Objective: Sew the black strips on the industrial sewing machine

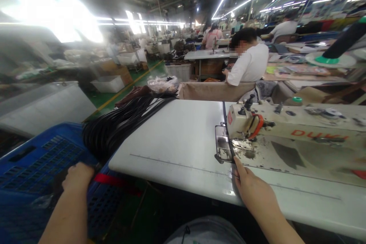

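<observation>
My right hand (253, 188) pinches a narrow black strip (231, 148) at the front of the sewing machine (246, 122). The strip runs under the machine's head and on towards the far edge of the white table (171, 137). Off the table's left end, my left hand (77, 177) is curled over the blue plastic basket (61, 152). Something dark shows at its fingers, too blurred to name. A red band (111, 179) lies just right of that hand. Between basket and table hangs a thick bundle of black strips (114, 129).
Past the table stands a beige fabric-sided bin (208, 90), with a co-worker in a white shirt (251, 61) seated behind it. A large white bin (42, 103) is at the left. A dark thread cone (340, 45) stands at the upper right.
</observation>
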A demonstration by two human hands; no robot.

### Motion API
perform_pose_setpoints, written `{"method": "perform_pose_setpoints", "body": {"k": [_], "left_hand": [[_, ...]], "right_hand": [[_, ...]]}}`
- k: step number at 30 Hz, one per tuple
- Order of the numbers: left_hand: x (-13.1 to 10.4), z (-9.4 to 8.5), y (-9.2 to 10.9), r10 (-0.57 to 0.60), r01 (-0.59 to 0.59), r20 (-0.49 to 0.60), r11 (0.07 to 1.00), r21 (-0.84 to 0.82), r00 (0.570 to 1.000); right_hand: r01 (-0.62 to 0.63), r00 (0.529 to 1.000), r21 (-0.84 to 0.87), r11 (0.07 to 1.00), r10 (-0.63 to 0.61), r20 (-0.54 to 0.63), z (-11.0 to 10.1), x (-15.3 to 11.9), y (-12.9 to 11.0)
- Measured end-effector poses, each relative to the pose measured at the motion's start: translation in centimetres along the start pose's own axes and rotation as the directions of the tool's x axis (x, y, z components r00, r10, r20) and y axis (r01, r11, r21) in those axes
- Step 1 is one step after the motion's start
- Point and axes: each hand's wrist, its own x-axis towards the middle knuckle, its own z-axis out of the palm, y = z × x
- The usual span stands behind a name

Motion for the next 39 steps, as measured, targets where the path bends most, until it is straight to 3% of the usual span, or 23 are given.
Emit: {"method": "perform_pose_setpoints", "body": {"k": [2,3,5,8,11,13,16,17,18,20,23,26,29,31,34,36,39], "left_hand": [[-0.7,0.2,2.2,0.062,-0.06,-0.031,0.996,0.067,0.998],[-1.2,0.4,3.6,0.171,-0.167,-0.085,0.984,0.053,0.982],[-2.5,1.0,7.2,0.4,-0.41,-0.204,0.912,-0.008,0.894],[-6.0,2.6,13.4,0.641,-0.678,-0.233,0.721,-0.142,0.731],[-11.8,4.8,19.7,0.801,-0.794,-0.182,0.481,-0.371,0.57],[-16.9,6.0,23.4,0.89,-0.795,-0.144,0.301,-0.527,0.433],[-24.7,6.9,28.2,0.976,-0.716,-0.142,0.018,-0.698,0.163],[-26.9,7.1,29.5,0.985,-0.691,-0.141,-0.036,-0.722,0.095],[-28.8,7.3,30.6,0.989,-0.678,-0.136,-0.057,-0.733,0.063],[-31.6,7.6,32.4,0.989,-0.688,-0.127,-0.041,-0.725,0.075],[-33.3,8.1,33.7,0.989,-0.724,-0.131,-0.046,-0.689,0.062],[-33.3,8.5,33.6,0.991,-0.754,-0.13,-0.07,-0.653,0.021],[-33.1,8.7,33.1,0.992,-0.769,-0.129,-0.079,-0.634,0.005],[-33.0,8.8,33.0,0.99,-0.777,-0.141,-0.09,-0.624,-0.002],[-33.1,8.6,33.1,0.988,-0.805,-0.153,-0.109,-0.584,-0.022],[-33.1,8.4,33.1,0.987,-0.837,-0.156,-0.121,-0.534,-0.043],[-33.1,8.2,33.1,0.985,-0.888,-0.157,-0.131,-0.441,-0.068]], "right_hand": [[-0.007,1.0,-0.001,1.0,0.007,0.024,-0.1,0.1,-0.1],[-0.011,0.999,-0.003,1.0,0.011,0.034,-0.2,0.1,-0.1],[-0.021,0.998,-0.006,1.0,0.021,0.051,-0.4,0.1,-0.3],[-0.046,0.996,-0.005,0.999,0.046,0.082,-0.9,-0.1,-0.7],[-0.081,0.988,0.008,0.997,0.079,0.132,-1.5,-0.2,-1.0],[-0.102,0.983,0.021,0.995,0.098,0.158,-1.9,-0.2,-1.1],[-0.112,0.977,0.047,0.993,0.102,0.186,-2.3,-0.3,-1.3],[-0.114,0.975,0.058,0.992,0.1,0.197,-2.5,-0.4,-1.3],[-0.114,0.974,0.072,0.991,0.097,0.205,-2.6,-0.5,-1.4],[-0.122,0.973,0.114,0.986,0.097,0.208,-2.7,-0.8,-1.3],[-0.134,0.984,0.226,0.965,0.104,0.142,-2.8,-1.1,-0.3],[-0.18,0.982,0.29,0.94,0.189,-0.005,-2.9,-1.0,2.4],[-0.29,0.933,0.241,0.926,0.33,-0.143,-3.0,0.0,6.3],[-0.341,0.908,0.192,0.92,0.375,-0.186,-2.8,0.9,9.0],[-0.343,0.914,0.152,0.927,0.366,-0.173,-2.0,1.9,12.1],[-0.317,0.927,0.138,0.939,0.337,-0.164,-1.1,1.9,12.9],[-0.28,0.933,0.116,0.953,0.299,-0.202,0.0,0.3,11.8]]}}
